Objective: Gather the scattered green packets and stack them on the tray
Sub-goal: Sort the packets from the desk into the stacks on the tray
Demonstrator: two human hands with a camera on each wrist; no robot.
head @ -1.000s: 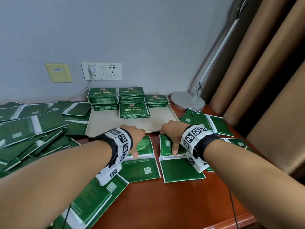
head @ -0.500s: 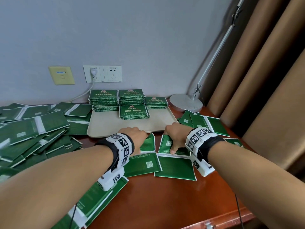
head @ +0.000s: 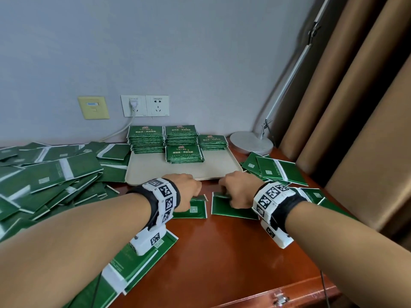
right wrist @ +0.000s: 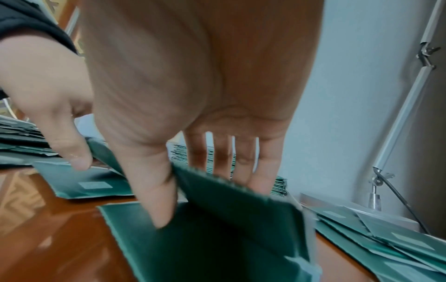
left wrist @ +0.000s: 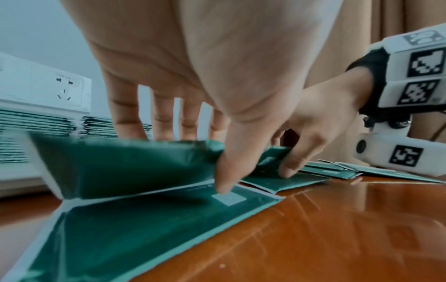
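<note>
Two green packets lie side by side on the wooden table, just in front of the beige tray point(head: 155, 172). My left hand point(head: 186, 187) grips the left packet point(head: 196, 211). Its fingers are behind the raised far half and its thumb point(left wrist: 226, 171) presses the near half by the white label. My right hand point(head: 238, 188) grips the right packet point(head: 229, 210) the same way, thumb point(right wrist: 156, 200) in the fold and raised flap point(right wrist: 229, 200) against the fingers. Several stacks of folded packets point(head: 184, 153) stand at the tray's back.
A heap of unfolded green packets point(head: 44, 174) covers the table's left side, and one packet point(head: 133, 263) lies under my left forearm. More packets point(head: 275, 170) lie right of the tray. A lamp base point(head: 251, 143), wall sockets point(head: 144, 105) and curtains point(head: 355, 107) stand behind.
Both packets lay flat under my hands a second ago. Their far halves are now lifted and folding over toward me, with my fingers curled round them.
</note>
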